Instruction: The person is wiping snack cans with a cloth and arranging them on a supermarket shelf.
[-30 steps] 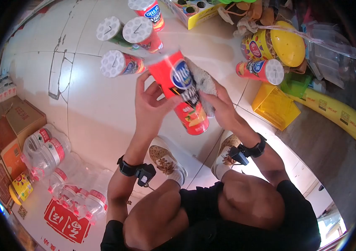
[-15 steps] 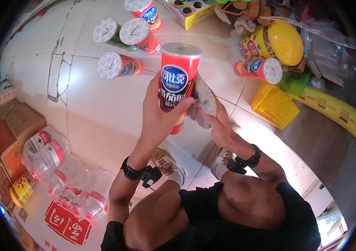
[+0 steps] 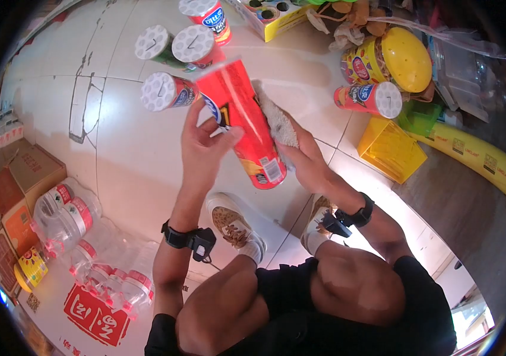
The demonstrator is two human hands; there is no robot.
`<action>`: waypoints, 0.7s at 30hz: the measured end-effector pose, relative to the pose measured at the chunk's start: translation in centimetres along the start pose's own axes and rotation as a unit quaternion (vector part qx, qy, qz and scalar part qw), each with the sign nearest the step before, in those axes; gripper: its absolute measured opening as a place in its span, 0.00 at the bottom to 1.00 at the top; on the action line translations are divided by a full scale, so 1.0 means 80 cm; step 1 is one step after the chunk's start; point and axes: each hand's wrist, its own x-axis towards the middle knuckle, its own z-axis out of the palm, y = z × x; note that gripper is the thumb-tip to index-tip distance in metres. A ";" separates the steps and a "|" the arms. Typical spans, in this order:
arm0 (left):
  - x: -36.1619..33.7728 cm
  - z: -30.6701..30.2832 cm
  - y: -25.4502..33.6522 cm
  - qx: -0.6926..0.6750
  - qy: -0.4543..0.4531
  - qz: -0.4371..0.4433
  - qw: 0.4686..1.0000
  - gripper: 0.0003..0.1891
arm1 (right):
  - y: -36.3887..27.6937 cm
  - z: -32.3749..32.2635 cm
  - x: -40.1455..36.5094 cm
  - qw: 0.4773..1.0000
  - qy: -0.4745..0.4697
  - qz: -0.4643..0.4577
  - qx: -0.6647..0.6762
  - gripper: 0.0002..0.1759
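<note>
Between my hands, above the floor, is a red chip can (image 3: 243,121), tilted with its top toward the upper left. Its barcode faces me near the lower end. My left hand (image 3: 202,148) grips the can's left side, thumb across the front and fingers bent at the edge. On the other side, my right hand (image 3: 306,159) is closed on a grey cloth (image 3: 281,123) and presses it along the can's right side. Some right fingers are hidden behind cloth and can. Beyond stand several similar cans, including a red one (image 3: 161,92) and a green one (image 3: 154,44).
At right are another red can (image 3: 367,99), a yellow-lidded jar (image 3: 404,59), a yellow bin (image 3: 391,149) and a yellow packet (image 3: 473,153). Wrapped water bottles (image 3: 78,225) and cardboard boxes (image 3: 30,169) sit at left. My shoes (image 3: 232,222) rest on the tiled floor (image 3: 128,154).
The can has turned about its length, so its logo faces left and the barcode shows. Its top has tipped leftward. My left hand has shifted left and loosened its wrap.
</note>
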 end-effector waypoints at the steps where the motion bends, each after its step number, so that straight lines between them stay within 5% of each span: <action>1: 0.005 -0.004 0.004 -0.027 0.003 0.030 0.999 0.41 | 0.011 0.001 -0.007 0.998 -0.010 0.034 0.046 0.36; 7: 0.021 -0.004 0.013 -0.037 0.043 0.081 0.995 0.36 | 0.003 0.008 -0.029 0.979 -0.034 0.137 0.149 0.37; 12: 0.011 0.013 0.003 0.009 -0.011 0.001 1.000 0.28 | 0.001 0.012 -0.031 1.000 -0.022 0.004 0.009 0.38; 16: 0.007 0.009 -0.002 0.111 -0.100 0.011 0.989 0.32 | 0.001 0.003 -0.013 0.996 0.059 0.018 0.064 0.38; 21: 0.003 0.014 -0.010 0.041 -0.113 -0.028 0.992 0.31 | -0.020 -0.005 0.015 0.992 0.070 0.010 0.108 0.37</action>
